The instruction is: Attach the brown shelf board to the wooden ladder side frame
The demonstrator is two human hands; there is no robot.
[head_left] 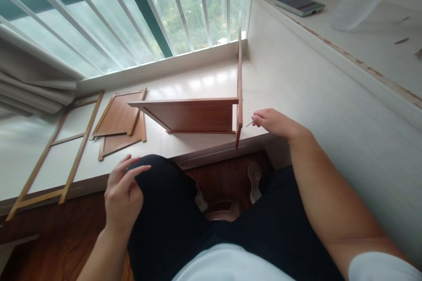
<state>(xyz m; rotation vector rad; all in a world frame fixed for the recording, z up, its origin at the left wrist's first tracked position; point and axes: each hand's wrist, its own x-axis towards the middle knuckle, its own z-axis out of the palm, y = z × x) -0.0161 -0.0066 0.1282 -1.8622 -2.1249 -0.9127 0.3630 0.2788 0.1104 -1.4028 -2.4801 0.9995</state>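
Observation:
My right hand (268, 120) is closed, pinching a thin metal rod (249, 124) whose short end sticks out leftward. Just left of it stands an upright wooden frame (240, 83), seen nearly edge-on. A brown wooden panel (198, 116) with a raised border meets this frame at about a right angle and stands on the white ledge. Over my left knee, my left hand (124, 189) hovers with fingers apart and nothing in it. Whether the rod is a screw or a small key is too small to tell.
Two more wooden panels (120, 114) lie overlapping on the white ledge (184, 83), beside an open ladder-like frame (75, 140) that juts past the ledge's edge. A phone (300, 4) and a translucent container (362, 0) rest on the shelf at right. Barred windows rise behind.

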